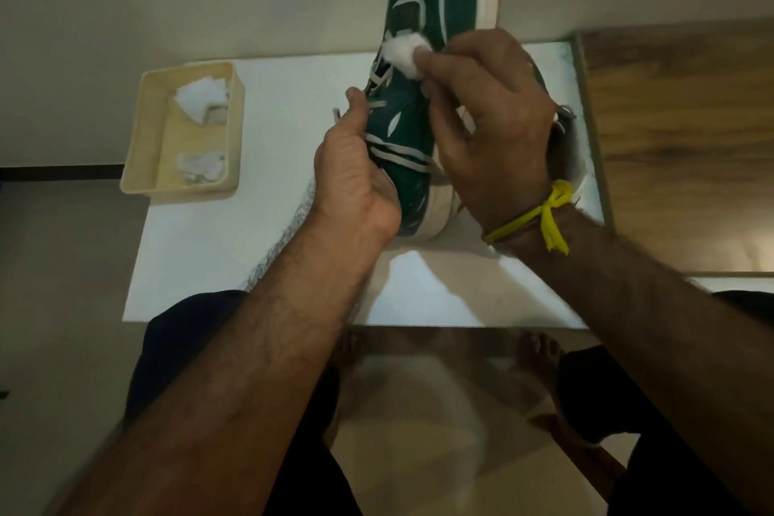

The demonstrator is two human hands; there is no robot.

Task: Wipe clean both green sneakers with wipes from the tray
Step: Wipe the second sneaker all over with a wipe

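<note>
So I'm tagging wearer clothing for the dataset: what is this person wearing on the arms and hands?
Both forearms are bare, with no sleeves in view, and neither the left hand nor the right hand has a glove. The right wrist carries a yellow thread tied in a knot with loose ends, beside a thin dark band. No watch shows.

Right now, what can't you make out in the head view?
- Sneaker toe: cut off by the top edge.
- Second sneaker: mostly hidden behind the right hand; only a sliver shows.
- Left hand fingers: hidden behind the sneaker.
- Wipe dirt: too blurred.
- Tray wipes: count unclear.
</note>
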